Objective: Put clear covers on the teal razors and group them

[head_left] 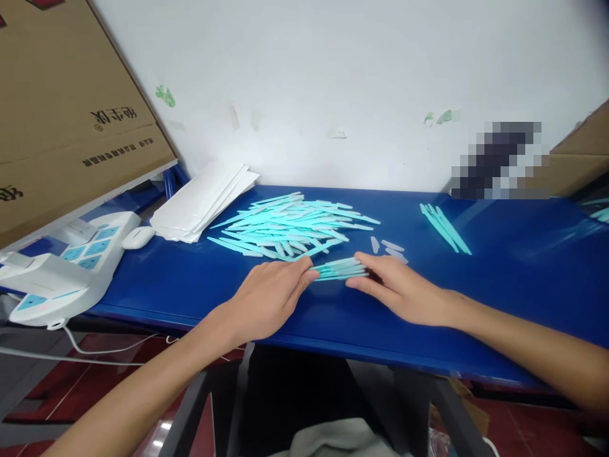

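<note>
A small bundle of turquoise plastic sticks [339, 269] lies on the blue table [190, 285] between my two hands. My left hand [269, 295] rests palm down, its fingertips pressed against the bundle's left end. My right hand [397, 289] lies flat too, fingers touching the bundle's right end. Both hands have their fingers stretched out. Just behind them spreads a big loose pile of the same turquoise sticks [290, 225]. A few small pale caps [390, 247] lie beside my right hand.
A second small group of turquoise sticks [445, 228] lies at the right. A stack of white paper sleeves [202, 200] sits at the back left. A white machine with blue buttons [66, 266] and cardboard boxes [71, 108] stand at the left; a white wall is behind.
</note>
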A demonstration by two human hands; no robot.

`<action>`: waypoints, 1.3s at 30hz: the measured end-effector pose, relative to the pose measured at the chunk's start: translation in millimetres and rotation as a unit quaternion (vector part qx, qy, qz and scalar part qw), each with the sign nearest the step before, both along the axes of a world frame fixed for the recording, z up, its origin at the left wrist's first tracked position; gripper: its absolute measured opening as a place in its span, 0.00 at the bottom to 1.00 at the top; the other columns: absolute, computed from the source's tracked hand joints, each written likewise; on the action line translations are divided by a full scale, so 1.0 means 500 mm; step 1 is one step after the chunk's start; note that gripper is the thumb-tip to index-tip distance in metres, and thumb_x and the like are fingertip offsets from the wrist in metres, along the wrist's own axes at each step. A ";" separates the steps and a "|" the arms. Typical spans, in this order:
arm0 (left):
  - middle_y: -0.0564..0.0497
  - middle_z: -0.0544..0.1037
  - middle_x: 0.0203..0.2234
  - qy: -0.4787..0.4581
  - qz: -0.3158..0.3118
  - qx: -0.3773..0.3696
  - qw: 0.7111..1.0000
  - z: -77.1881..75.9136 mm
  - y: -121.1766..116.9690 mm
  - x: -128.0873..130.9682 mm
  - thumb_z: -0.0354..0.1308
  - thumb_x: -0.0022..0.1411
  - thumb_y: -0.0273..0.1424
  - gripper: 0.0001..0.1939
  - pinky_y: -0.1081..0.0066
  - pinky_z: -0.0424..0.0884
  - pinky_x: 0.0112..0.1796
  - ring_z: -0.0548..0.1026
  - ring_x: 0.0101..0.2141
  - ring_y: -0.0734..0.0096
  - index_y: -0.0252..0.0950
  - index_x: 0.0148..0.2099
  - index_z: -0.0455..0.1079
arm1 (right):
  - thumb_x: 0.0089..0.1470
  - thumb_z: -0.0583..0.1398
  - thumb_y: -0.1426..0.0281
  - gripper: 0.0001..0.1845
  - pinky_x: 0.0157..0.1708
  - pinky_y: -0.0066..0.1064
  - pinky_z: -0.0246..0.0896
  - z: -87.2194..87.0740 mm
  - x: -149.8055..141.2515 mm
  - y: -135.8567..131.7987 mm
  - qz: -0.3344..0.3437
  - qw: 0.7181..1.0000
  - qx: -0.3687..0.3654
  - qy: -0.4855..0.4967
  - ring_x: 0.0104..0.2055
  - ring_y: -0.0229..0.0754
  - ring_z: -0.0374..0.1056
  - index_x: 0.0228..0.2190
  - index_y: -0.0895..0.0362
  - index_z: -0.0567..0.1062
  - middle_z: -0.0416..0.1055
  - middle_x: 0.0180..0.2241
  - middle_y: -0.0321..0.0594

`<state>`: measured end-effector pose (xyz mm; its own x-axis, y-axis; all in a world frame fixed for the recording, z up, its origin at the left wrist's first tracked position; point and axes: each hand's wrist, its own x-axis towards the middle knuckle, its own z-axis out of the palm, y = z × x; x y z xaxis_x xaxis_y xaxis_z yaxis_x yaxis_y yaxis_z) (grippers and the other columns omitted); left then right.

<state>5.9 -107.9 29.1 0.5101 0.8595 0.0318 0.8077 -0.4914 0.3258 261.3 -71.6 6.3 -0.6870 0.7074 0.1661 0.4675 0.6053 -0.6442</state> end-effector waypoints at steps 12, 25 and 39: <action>0.53 0.72 0.27 -0.065 0.011 -0.099 0.993 -0.001 -0.020 0.004 0.33 0.77 0.47 0.25 0.69 0.65 0.31 0.72 0.29 0.67 0.39 0.42 0.66 | 0.68 0.53 0.59 0.12 0.32 0.32 0.61 -0.001 0.008 -0.032 0.019 0.996 -0.075 0.041 0.32 0.41 0.64 0.35 0.52 0.67 0.69 0.31 0.36; 0.59 0.61 0.23 -0.201 0.060 -0.103 0.972 -0.033 -0.023 0.015 0.40 0.77 0.43 0.19 0.69 0.54 0.28 0.60 0.24 0.74 0.38 0.38 0.62 | 0.69 0.51 0.56 0.23 0.24 0.29 0.48 -0.008 -0.002 -0.029 -0.019 0.980 -0.154 0.125 0.23 0.33 0.50 0.25 0.56 0.64 0.54 0.22 0.31; 0.54 0.69 0.28 -0.221 0.060 -0.141 0.963 -0.018 -0.021 0.001 0.42 0.75 0.45 0.21 0.71 0.64 0.31 0.68 0.29 0.71 0.38 0.34 0.62 | 0.66 0.57 0.60 0.13 0.29 0.29 0.56 -0.011 -0.003 -0.029 -0.060 0.990 0.026 0.124 0.28 0.36 0.63 0.35 0.55 0.74 0.71 0.28 0.35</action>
<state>6.3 -118.4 20.2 0.3967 0.9177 -0.0199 0.6044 -0.2448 0.7582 259.9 -86.0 1.0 -0.5325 0.7673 0.3573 0.3692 0.5905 -0.7177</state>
